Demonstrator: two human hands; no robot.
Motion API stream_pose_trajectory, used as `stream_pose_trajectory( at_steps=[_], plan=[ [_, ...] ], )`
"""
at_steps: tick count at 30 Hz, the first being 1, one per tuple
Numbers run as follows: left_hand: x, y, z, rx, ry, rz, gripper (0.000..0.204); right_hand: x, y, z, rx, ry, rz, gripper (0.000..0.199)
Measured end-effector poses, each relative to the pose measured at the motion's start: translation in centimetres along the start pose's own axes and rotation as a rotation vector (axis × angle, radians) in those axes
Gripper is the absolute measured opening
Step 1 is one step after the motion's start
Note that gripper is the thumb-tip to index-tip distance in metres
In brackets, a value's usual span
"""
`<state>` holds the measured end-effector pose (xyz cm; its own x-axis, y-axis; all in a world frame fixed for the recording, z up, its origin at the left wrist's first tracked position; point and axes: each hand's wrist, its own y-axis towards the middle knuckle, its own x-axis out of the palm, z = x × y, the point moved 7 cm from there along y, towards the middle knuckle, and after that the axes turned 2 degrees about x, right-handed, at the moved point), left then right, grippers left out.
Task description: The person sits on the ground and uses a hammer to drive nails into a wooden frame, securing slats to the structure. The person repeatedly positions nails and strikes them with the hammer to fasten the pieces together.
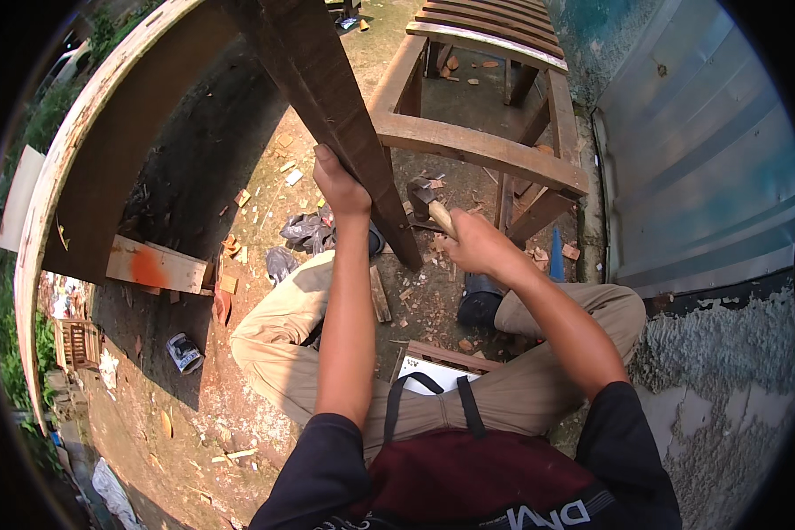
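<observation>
- My left fingers point(325, 161) wrap tight around the dark plank point(331, 106), which slants up and away from me.
- My right hand point(475, 243) grips the hammer point(424, 199); its head sits just right of the plank's lower end, nearer this hand.

A plank point(336, 97) is gripped by the left hand point(340, 190); a hammer point(428, 205) is held just right of it. A wooden frame point(486, 150) is set behind, a can point(184, 352) lies far left.

Dark rough wood plank point(344, 115), matt metal hammer head point(420, 196) w/ pale wood handle point(442, 218), weathered wood frame point(477, 146).
</observation>
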<state>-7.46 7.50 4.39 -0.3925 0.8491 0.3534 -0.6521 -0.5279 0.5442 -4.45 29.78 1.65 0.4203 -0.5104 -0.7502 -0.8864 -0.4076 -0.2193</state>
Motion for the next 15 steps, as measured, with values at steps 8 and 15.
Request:
stream_pose_trajectory(
  at_steps=[8, 15],
  plan=[
    [-0.5, 1.6, -2.1, -0.133, -0.139, -0.089, 0.066, 1.6, -0.5, 1.0, -0.022, 0.122, 0.023, 0.032],
    [0.6, 3.0, -3.9, -0.215, -0.168, -0.162, 0.067, 2.7, 0.6, 3.3, 0.017, 0.312, 0.007, 0.027]
  ],
)
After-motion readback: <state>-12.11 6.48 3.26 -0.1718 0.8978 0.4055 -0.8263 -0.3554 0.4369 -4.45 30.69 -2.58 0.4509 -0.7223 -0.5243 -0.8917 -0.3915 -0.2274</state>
